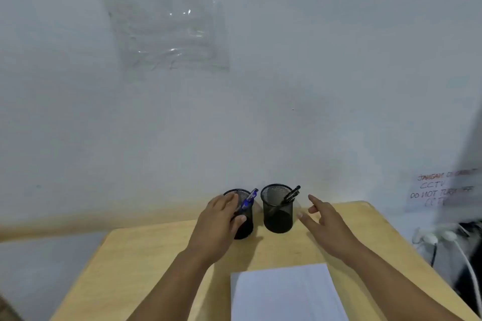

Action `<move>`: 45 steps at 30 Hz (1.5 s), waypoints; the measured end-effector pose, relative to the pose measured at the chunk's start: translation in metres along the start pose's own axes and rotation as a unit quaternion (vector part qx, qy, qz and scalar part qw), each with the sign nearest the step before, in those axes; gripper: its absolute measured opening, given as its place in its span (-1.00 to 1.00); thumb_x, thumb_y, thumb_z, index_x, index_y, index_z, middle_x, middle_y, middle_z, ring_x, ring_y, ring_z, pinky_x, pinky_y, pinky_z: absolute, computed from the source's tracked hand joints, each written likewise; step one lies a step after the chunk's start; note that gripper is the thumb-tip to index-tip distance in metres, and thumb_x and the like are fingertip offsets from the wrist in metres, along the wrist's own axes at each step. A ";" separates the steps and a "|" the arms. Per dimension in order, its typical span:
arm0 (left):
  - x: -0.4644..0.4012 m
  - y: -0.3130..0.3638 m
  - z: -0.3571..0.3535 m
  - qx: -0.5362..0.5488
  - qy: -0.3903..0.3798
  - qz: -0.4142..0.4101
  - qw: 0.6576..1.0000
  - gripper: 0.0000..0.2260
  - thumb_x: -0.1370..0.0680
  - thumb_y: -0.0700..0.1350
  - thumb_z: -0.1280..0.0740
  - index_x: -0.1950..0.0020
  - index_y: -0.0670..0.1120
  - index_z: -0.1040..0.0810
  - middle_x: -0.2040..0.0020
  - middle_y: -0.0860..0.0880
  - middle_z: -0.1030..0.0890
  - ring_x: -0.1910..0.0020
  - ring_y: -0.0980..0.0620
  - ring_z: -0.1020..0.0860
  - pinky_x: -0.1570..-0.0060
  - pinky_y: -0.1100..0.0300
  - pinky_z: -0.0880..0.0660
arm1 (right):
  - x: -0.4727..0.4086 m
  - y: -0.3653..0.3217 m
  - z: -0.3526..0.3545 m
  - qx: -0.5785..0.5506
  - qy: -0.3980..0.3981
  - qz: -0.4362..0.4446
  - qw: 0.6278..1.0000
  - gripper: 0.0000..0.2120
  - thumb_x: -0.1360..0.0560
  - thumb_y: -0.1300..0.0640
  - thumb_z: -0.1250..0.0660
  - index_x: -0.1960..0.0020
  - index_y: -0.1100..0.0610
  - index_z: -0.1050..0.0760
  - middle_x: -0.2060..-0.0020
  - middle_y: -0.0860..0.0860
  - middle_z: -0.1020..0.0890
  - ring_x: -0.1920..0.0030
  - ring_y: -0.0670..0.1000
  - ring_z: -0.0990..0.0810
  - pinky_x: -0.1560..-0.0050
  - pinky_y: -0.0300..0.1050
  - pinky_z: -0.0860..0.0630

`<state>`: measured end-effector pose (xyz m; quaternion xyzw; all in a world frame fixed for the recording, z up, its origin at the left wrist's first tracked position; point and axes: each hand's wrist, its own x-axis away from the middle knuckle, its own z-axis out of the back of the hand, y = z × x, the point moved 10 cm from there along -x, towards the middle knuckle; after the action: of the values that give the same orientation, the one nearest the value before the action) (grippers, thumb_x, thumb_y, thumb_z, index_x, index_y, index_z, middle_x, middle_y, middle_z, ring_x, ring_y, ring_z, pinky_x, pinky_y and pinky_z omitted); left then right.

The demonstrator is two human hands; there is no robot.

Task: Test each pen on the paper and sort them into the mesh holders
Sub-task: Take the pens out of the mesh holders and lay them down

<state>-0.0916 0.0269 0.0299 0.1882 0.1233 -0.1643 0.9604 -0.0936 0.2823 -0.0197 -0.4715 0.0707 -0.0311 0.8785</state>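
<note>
Wooden desk (156,255), left hand (216,227) gripping left holder (245,229), paper (284,294) nearby

Left arm: bare forearm, reaching forward and slightly rightward from the bottom edge.
Left hand (217,224): palm down, fingers extended and close together, thumb (238,220) spread to the right; fingers and thumb lie against something dark, whether clasped round it cannot be told.
Right arm: bare forearm, coming in from the lower right corner, angled up and leftward.
Right hand (327,227): raised, palm down, fingers straight and spread, index finger (314,200) pointing forward, holding nothing.
</note>
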 end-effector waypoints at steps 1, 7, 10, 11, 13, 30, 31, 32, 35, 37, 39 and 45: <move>-0.006 -0.002 -0.003 -0.007 0.001 -0.001 1.000 -0.50 -0.66 0.10 -0.14 -0.57 -0.04 -0.19 -0.57 0.06 -0.20 -0.54 0.03 -0.08 -0.45 0.21 -0.07 | -0.006 0.001 -0.002 0.002 0.001 -0.003 1.000 -0.36 -0.54 -0.17 -0.29 -0.54 -0.03 -0.18 -0.13 -0.12 -0.44 -0.19 0.05 -0.42 -0.27 -0.03 -0.40; -0.040 -0.009 -0.028 -0.056 -0.033 -0.018 0.998 -0.50 -0.67 0.14 -0.09 -0.56 -0.02 -0.20 -0.60 0.05 -0.11 -0.58 0.00 0.03 -0.50 0.14 -0.01 | -0.039 0.007 -0.019 -0.011 -0.011 -0.008 1.000 -0.31 -0.54 -0.19 -0.28 -0.57 -0.06 -0.11 -0.19 -0.06 -0.42 -0.35 0.04 -0.29 -0.41 -0.02 -0.25; -0.054 -0.005 -0.029 -0.066 -0.028 -0.034 0.997 -0.52 -0.66 0.15 -0.09 -0.55 0.01 -0.22 -0.59 0.06 -0.13 -0.57 0.01 0.00 -0.49 0.16 0.01 | -0.050 0.007 -0.019 -0.018 0.005 0.001 1.000 -0.36 -0.56 -0.16 -0.26 -0.56 -0.08 -0.14 -0.14 -0.05 -0.42 -0.30 0.04 -0.31 -0.36 -0.06 -0.26; -0.057 -0.004 -0.028 -0.062 -0.022 -0.038 0.997 -0.52 -0.66 0.15 -0.10 -0.54 0.02 -0.23 -0.58 0.07 -0.16 -0.56 0.02 -0.02 -0.48 0.18 0.00 | -0.053 0.007 -0.019 -0.021 0.010 0.007 1.000 -0.39 -0.57 -0.15 -0.25 -0.55 -0.09 -0.16 -0.12 -0.05 -0.41 -0.28 0.04 -0.32 -0.32 -0.08 -0.27; -0.064 -0.001 -0.029 -0.054 -0.011 -0.045 0.998 -0.52 -0.65 0.16 -0.12 -0.54 0.01 -0.25 -0.54 0.07 -0.24 -0.52 0.04 -0.10 -0.45 0.21 -0.06 | -0.058 0.005 -0.019 -0.024 0.018 0.020 0.999 -0.47 -0.58 -0.13 -0.23 -0.52 -0.13 -0.22 -0.08 -0.05 -0.41 -0.23 0.04 -0.34 -0.26 -0.10 -0.28; -0.075 0.002 -0.027 0.047 0.066 -0.023 0.996 -0.73 -0.57 0.13 -0.32 -0.17 0.05 -0.63 -0.04 0.14 -0.60 -0.07 0.09 -0.44 -0.02 0.24 -0.38 | -0.066 -0.025 -0.011 -0.106 0.106 0.087 0.985 -0.94 -0.50 0.03 -0.43 0.03 -0.08 -0.61 0.07 -0.04 -0.67 0.00 -0.04 -0.61 -0.04 -0.11 -0.55; -0.075 0.000 -0.028 0.065 0.066 -0.018 0.996 -0.75 -0.57 0.10 -0.33 -0.16 0.03 -0.63 -0.02 0.14 -0.59 -0.05 0.10 -0.46 0.00 0.26 -0.38 | -0.064 -0.026 -0.010 -0.105 0.105 0.090 0.985 -0.94 -0.49 0.04 -0.43 0.04 -0.09 -0.61 0.09 -0.05 -0.68 0.01 -0.04 -0.63 -0.04 -0.11 -0.57; -0.075 -0.001 -0.029 0.079 0.068 -0.015 0.995 -0.77 -0.57 0.07 -0.34 -0.15 0.02 -0.64 -0.01 0.13 -0.58 -0.03 0.11 -0.47 0.02 0.28 -0.38 | -0.064 -0.027 -0.010 -0.106 0.102 0.092 0.985 -0.94 -0.49 0.05 -0.44 0.04 -0.07 -0.62 0.10 -0.06 -0.69 0.02 -0.04 -0.64 -0.03 -0.11 -0.58; -0.074 -0.002 -0.027 0.094 0.077 -0.014 0.993 -0.79 -0.57 0.03 -0.37 -0.16 0.00 -0.64 -0.01 0.13 -0.59 -0.02 0.09 -0.51 -0.01 0.27 -0.43 | -0.061 -0.029 -0.009 -0.118 0.097 0.101 0.983 -0.93 -0.49 0.07 -0.45 0.03 0.01 -0.66 0.13 -0.06 -0.71 0.07 -0.07 -0.67 0.01 -0.13 -0.61; -0.073 -0.001 -0.021 0.110 0.090 -0.014 0.990 -0.78 -0.56 0.01 -0.38 -0.16 -0.01 -0.64 -0.01 0.14 -0.59 -0.02 0.11 -0.52 -0.04 0.26 -0.46 | -0.059 -0.034 -0.007 -0.127 0.097 0.114 0.981 -0.94 -0.49 0.10 -0.45 0.04 0.03 -0.66 0.17 -0.06 -0.70 0.14 -0.17 -0.65 0.08 -0.26 -0.57; -0.071 0.001 -0.011 0.127 0.107 -0.015 0.986 -0.78 -0.55 0.01 -0.39 -0.16 -0.02 -0.65 0.00 0.20 -0.57 -0.01 0.17 -0.50 -0.04 0.33 -0.44 | -0.054 -0.043 -0.002 -0.117 0.107 0.130 0.979 -0.93 -0.49 0.13 -0.46 0.03 0.06 -0.66 0.20 -0.06 -0.68 0.20 -0.24 -0.60 0.17 -0.43 -0.48; -0.057 0.014 0.029 0.191 0.147 -0.022 0.970 -0.78 -0.51 0.01 -0.43 -0.15 0.04 -0.65 0.02 0.30 -0.54 -0.01 0.27 -0.51 -0.02 0.30 -0.48 | -0.035 -0.080 0.022 -0.066 0.137 0.201 0.968 -0.83 -0.47 0.13 -0.48 -0.04 0.13 -0.67 0.36 -0.22 -0.54 0.28 -0.22 -0.53 0.26 -0.49 -0.37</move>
<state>-0.1337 0.0431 0.0776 0.3876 0.2339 -0.1759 0.8741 -0.1234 0.2603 0.0617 -0.4963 0.2851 0.0864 0.8154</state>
